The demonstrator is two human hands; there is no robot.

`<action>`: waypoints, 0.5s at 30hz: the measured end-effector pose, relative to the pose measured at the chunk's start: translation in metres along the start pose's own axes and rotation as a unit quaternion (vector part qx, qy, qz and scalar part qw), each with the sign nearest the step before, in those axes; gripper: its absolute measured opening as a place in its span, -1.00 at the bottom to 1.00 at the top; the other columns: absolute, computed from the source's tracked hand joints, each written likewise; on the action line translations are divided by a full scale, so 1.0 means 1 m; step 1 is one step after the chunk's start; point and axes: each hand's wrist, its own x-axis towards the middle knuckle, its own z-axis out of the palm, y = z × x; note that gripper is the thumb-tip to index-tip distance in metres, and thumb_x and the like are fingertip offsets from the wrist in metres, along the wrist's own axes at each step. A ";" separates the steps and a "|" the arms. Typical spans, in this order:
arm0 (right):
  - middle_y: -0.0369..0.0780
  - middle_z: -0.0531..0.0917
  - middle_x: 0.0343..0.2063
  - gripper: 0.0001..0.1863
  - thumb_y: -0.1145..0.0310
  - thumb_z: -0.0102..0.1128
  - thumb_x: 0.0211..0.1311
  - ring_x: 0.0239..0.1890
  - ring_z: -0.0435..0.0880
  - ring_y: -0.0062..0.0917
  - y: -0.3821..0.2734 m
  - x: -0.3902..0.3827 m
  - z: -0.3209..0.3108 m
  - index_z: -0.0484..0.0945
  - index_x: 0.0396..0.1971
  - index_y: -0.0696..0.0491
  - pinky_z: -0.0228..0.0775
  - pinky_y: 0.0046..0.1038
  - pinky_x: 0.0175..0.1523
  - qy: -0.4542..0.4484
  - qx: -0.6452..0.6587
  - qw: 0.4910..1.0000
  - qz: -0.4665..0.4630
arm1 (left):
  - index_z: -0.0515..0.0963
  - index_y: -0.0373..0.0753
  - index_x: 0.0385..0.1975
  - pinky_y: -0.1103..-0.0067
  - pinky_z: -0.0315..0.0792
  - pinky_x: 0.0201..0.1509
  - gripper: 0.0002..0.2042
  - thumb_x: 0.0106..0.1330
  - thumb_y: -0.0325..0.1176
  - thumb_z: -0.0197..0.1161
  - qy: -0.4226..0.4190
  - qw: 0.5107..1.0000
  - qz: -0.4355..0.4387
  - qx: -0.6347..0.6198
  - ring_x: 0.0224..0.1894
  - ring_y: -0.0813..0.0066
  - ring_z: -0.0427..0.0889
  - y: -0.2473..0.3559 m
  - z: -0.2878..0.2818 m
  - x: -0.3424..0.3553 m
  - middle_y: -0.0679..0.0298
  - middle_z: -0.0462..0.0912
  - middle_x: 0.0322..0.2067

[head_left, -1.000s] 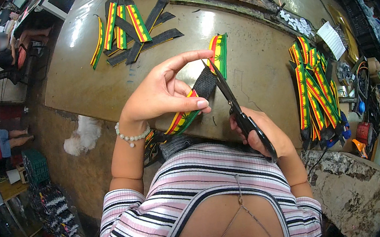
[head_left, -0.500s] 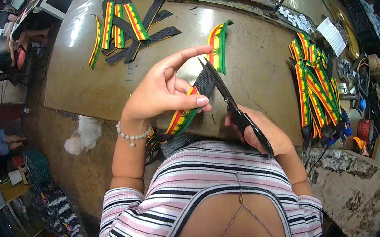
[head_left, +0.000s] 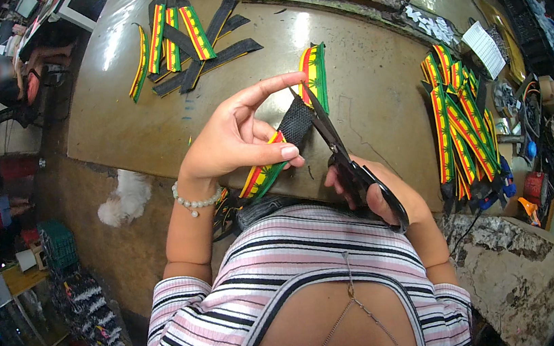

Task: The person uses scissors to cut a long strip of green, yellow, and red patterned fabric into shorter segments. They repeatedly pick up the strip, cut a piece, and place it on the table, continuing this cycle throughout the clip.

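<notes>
Here I am, watching through the head camera. The left hand (head_left: 234,130) has its thumb and fingertips pinched together on a long, flat strap of black woven webbing faced in red, yellow and green (head_left: 296,121), the forefinger stretched out to the strap's upper coloured stretch. The strap sits in front of the striped top, just above the brown, glossy tabletop (head_left: 376,80), its black underside turned up mid-length. And the right hand (head_left: 385,195) is closed around the handles of slim black metal scissors (head_left: 335,144), blades a little apart, tips right beside the strap; whether they touch it, I can't tell.

By its look I'd call this webbing light, bendy yet springy, rough enough not to slip, hardly fragile; cut edges might fray. I'd pinch it flat across the width, close to the blades, fingertips clear. Similar straps lie in a loose pile at upper left (head_left: 190,36) and a thick bundle at right (head_left: 459,125).
</notes>
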 end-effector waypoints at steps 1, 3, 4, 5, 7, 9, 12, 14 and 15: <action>-0.12 0.49 -0.42 -0.45 -0.12 0.09 0.24 -0.36 0.52 -0.29 0.000 0.000 0.002 0.42 -0.16 0.14 0.38 -0.34 -0.20 0.000 0.025 1.000 -0.004 | 0.04 -0.52 0.34 0.61 0.64 -0.20 -0.19 0.05 -0.76 0.28 0.003 1.000 0.006 -0.001 -0.26 0.33 0.75 -0.001 0.001 0.000 -0.06 0.47 0.12; -0.10 0.46 -0.44 -0.48 -0.08 0.14 0.21 -0.40 0.50 -0.29 0.001 0.002 0.005 0.42 -0.21 0.14 0.36 -0.35 -0.24 0.027 -0.038 0.999 -0.004 | 0.04 -0.51 0.34 0.61 0.65 -0.21 -0.20 0.05 -0.76 0.29 0.012 0.999 0.028 -0.012 -0.26 0.33 0.75 -0.005 0.004 0.000 -0.05 0.47 0.12; -0.09 0.45 -0.46 -0.50 -0.07 0.16 0.20 -0.41 0.49 -0.29 0.001 0.002 0.006 0.42 -0.24 0.14 0.35 -0.35 -0.26 0.039 -0.070 0.997 -0.004 | 0.04 -0.51 0.34 0.61 0.65 -0.20 -0.20 0.06 -0.76 0.29 0.011 0.999 0.028 -0.026 -0.26 0.33 0.75 -0.006 0.004 0.000 -0.05 0.48 0.11; -0.08 0.45 -0.47 -0.51 -0.06 0.17 0.19 -0.43 0.48 -0.29 0.000 0.002 0.006 0.42 -0.27 0.14 0.34 -0.35 -0.28 0.045 -0.078 0.996 -0.007 | 0.04 -0.51 0.34 0.60 0.65 -0.20 -0.20 0.06 -0.75 0.29 0.010 0.999 0.028 -0.040 -0.26 0.34 0.75 -0.008 0.005 0.000 -0.05 0.49 0.10; -0.07 0.43 -0.51 -0.52 -0.03 0.20 0.17 -0.46 0.47 -0.29 -0.001 0.002 0.006 0.42 -0.33 0.15 0.33 -0.34 -0.31 0.056 -0.095 0.994 -0.011 | 0.05 -0.51 0.34 0.60 0.65 -0.20 -0.21 0.06 -0.75 0.29 0.009 0.999 0.023 -0.046 -0.26 0.34 0.74 -0.010 0.006 -0.001 -0.04 0.49 0.10; -0.07 0.43 -0.54 -0.54 -0.01 0.22 0.16 -0.49 0.46 -0.30 -0.004 0.001 0.004 0.42 -0.38 0.16 0.33 -0.34 -0.34 0.046 -0.085 0.995 0.001 | 0.05 -0.52 0.34 0.60 0.66 -0.18 -0.21 0.07 -0.75 0.29 0.008 0.999 0.020 -0.032 -0.25 0.34 0.74 -0.012 0.006 -0.001 -0.05 0.49 0.10; -0.09 0.43 -0.58 -0.55 0.01 0.21 0.17 -0.51 0.45 -0.32 -0.006 -0.001 0.004 0.42 -0.43 0.16 0.32 -0.35 -0.36 0.057 -0.084 0.995 0.007 | 0.05 -0.52 0.33 0.61 0.65 -0.18 -0.21 0.07 -0.74 0.29 0.003 1.000 -0.001 -0.011 -0.25 0.35 0.74 -0.013 0.006 -0.001 -0.06 0.43 0.16; -0.10 0.43 -0.58 -0.56 0.01 0.18 0.20 -0.51 0.44 -0.35 -0.006 -0.002 0.005 0.42 -0.42 0.16 0.33 -0.35 -0.36 0.055 -0.066 0.996 0.012 | 0.05 -0.53 0.33 0.62 0.65 -0.19 -0.21 0.07 -0.74 0.30 0.007 0.999 0.025 -0.022 -0.25 0.35 0.74 -0.012 0.005 0.000 -0.04 0.42 0.17; -0.11 0.43 -0.57 -0.55 0.00 0.15 0.22 -0.50 0.44 -0.36 -0.005 -0.002 0.006 0.42 -0.41 0.16 0.33 -0.36 -0.35 0.046 -0.047 0.998 0.017 | 0.05 -0.53 0.33 0.62 0.65 -0.19 -0.21 0.07 -0.74 0.30 0.006 0.999 0.038 -0.017 -0.25 0.35 0.74 -0.012 0.005 0.000 -0.04 0.41 0.17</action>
